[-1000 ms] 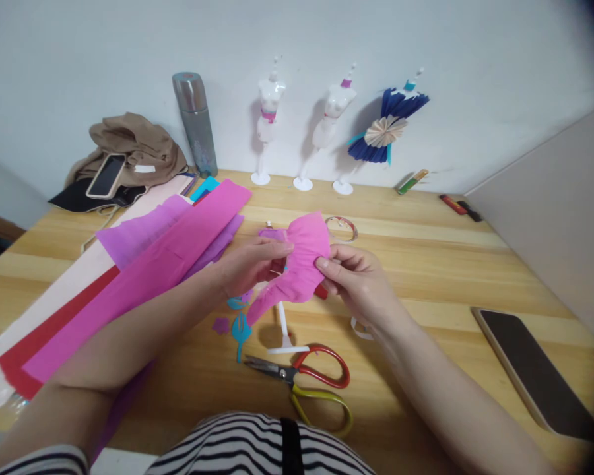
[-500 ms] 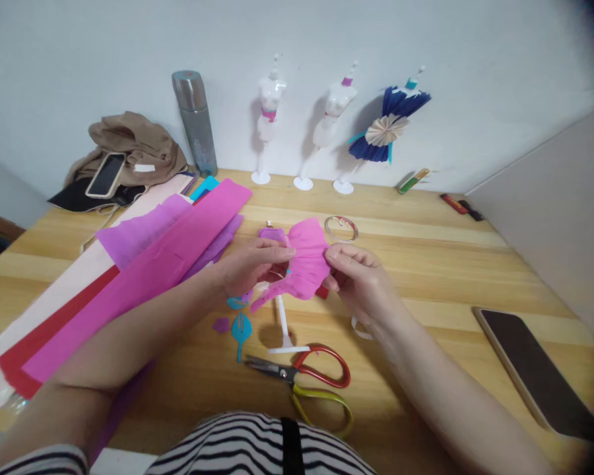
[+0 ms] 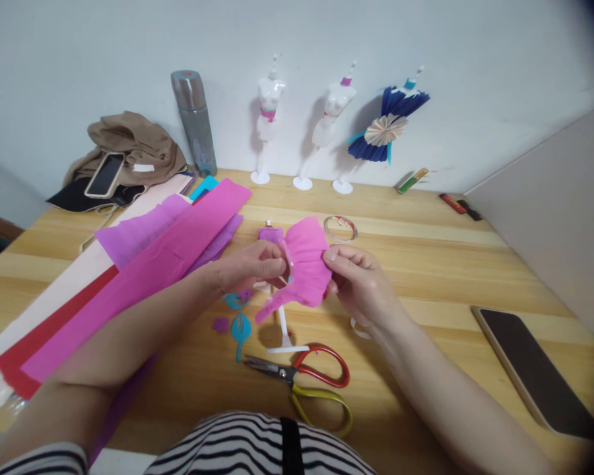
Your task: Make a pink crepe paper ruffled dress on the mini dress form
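Note:
A gathered pink crepe paper piece, fanned like a small skirt with a narrow strip trailing at lower left, hangs between my hands. My right hand pinches its right edge between thumb and fingers. Curled at the gathered left edge, my left hand has its thumb just beside the paper; its fingertips are partly hidden. Behind the paper lies a white mannequin stand, with a purple-covered top showing above my left hand. Scissors with one red and one yellow handle lie below, near blue paper cutouts and a purple flower cutout.
Crepe paper sheets are piled at left, beside a cap, cloth bag and phone. A thermos and several small mannequins stand along the wall. A tape roll lies behind my hands; another phone is at right.
My left thumb has drawn back from the paper's face to its gathered left edge. The pink paper now shows more of its gathers, and its trailing strip hangs slightly lower.

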### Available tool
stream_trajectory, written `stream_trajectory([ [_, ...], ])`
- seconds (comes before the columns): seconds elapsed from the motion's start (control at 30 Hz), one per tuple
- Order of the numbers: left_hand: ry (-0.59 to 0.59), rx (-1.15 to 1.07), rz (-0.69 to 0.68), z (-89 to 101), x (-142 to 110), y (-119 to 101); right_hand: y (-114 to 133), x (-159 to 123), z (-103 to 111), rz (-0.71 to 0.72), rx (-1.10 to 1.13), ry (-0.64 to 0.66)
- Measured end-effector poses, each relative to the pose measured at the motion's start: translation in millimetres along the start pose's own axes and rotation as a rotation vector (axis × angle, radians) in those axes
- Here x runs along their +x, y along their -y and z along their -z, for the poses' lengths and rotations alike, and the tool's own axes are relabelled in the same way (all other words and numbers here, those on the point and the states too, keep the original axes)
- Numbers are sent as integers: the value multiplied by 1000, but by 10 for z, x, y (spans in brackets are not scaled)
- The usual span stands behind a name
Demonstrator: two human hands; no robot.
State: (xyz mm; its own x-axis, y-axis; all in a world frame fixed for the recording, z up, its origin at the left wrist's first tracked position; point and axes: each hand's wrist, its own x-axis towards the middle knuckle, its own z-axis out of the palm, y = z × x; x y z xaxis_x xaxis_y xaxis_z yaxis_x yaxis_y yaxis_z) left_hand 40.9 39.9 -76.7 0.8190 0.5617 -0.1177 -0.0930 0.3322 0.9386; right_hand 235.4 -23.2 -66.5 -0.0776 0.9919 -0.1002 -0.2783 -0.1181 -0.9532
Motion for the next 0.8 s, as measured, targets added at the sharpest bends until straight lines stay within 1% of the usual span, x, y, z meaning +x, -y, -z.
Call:
stream_trajectory([
  [0.07, 7, 0, 11, -10, -3, -29, 8, 16, 1, -2, 18, -10],
  [0.1, -9, 8, 17, -17, -6, -39, 12, 23, -1, 0, 26, -14],
  [0.23, -143, 41, 37, -57, -14, -55, 15, 39, -8, 3, 42, -40],
  [0.3, -189, 20, 35, -78, -12, -59, 15, 38, -4, 12, 52, -46],
  [0.4, -229, -23, 16, -101, 0, -73, 17, 29, 6, 19, 54, -9],
  [0.5, -240, -49, -3, -110, 15, -84, 11, 21, 8, -2, 8, 7],
  [0.6, -250, -70, -6, -111, 23, -87, -12, 33, 10, 12, -48, -41],
  [0.8, -250, -115, -5, -117, 24, -98, -44, 66, 46, 89, -132, -111],
])
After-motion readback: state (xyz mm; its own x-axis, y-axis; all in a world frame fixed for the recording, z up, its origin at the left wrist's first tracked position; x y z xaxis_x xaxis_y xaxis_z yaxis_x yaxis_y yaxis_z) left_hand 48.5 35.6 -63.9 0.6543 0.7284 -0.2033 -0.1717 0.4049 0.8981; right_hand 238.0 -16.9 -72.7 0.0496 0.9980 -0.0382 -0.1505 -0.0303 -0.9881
